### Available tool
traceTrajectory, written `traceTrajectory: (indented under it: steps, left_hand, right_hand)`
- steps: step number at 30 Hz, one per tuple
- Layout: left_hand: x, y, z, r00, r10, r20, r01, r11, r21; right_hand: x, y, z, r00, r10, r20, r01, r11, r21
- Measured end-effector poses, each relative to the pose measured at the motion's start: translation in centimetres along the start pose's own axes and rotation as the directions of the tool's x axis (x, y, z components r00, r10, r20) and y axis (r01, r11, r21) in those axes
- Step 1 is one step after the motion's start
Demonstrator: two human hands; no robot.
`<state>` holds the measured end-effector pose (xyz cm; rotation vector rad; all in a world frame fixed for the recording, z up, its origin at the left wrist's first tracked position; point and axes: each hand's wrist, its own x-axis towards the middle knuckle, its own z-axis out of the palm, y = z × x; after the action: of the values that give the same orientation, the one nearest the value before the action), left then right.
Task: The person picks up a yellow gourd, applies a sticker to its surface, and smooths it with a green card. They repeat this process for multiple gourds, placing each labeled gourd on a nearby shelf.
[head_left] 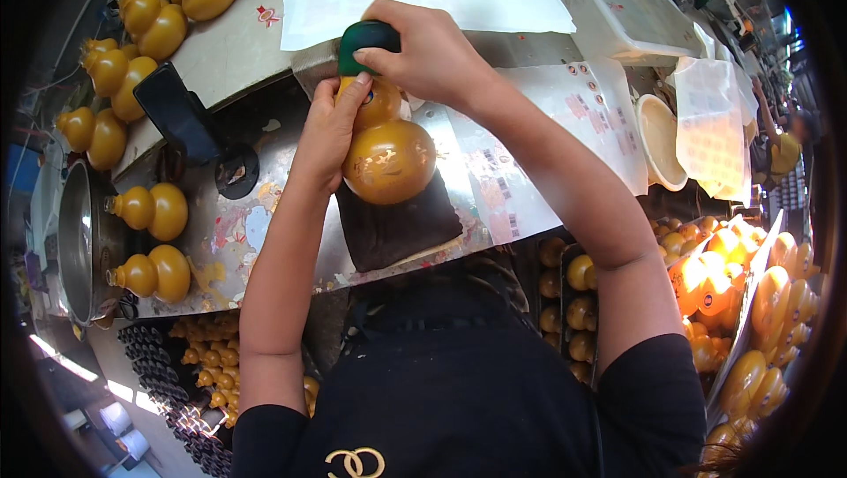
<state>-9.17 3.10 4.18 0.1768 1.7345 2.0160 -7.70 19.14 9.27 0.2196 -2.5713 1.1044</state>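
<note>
A glossy golden-brown gourd (391,165) with a few pale flecks on its round lower bulb lies in front of me, its narrow end pointing away. My left hand (328,134) is closed around the side of its smaller upper bulb. With my right hand (434,53) I grip a dark green rounded piece, like a cap (363,42), at the gourd's far end; whether the piece is fixed to it I cannot tell. The big bulb is over a dark cloth pad (397,229) on the metal table.
More golden gourds (157,272) line the left side, near a phone on a stand (179,115) and a metal basin (79,240). White sticker sheets (551,147) lie at right. Beyond them are an oval tray (660,143) and a plastic tub (631,11). Crates of gourds stand at lower right.
</note>
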Motion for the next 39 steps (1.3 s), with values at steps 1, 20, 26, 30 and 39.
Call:
traceTrajectory:
  steps: [1, 20, 26, 30, 39]
  left_hand:
    - [-0.1, 0.1, 0.0, 1.0, 0.0, -0.003, 0.0, 1.0, -0.008]
    - [-1.3, -1.1, -1.2, 0.982, 0.083, 0.17, -0.075, 0.996, -0.055]
    - [-1.1, -1.5, -1.2, 0.981, 0.091, 0.169, -0.079, 0.994, -0.073]
    - [-1.1, -1.6, -1.1, 0.981, 0.097, 0.171, -0.08, 0.991, -0.104]
    - [-1.1, -1.5, -2.3, 0.958, 0.067, 0.279, 0.045, 0.925, -0.376]
  right_hand:
    - [-0.4, 0.0, -0.1, 0.999, 0.023, -0.03, -0.021, 0.999, 0.049]
    - [-4.0, 0.5, 2.4, 0.985, 0.021, -0.172, 0.0, 0.992, 0.125]
    - [-4.6, 0.5, 2.8, 0.968, -0.053, -0.245, 0.064, 0.997, 0.038]
    - [-4.8, 0.6, 2.8, 0.96, -0.085, -0.266, 0.092, 0.996, 0.012]
    - [-4.6, 0.4, 0.4, 0.856, -0.423, -0.297, 0.405, 0.906, -0.123]
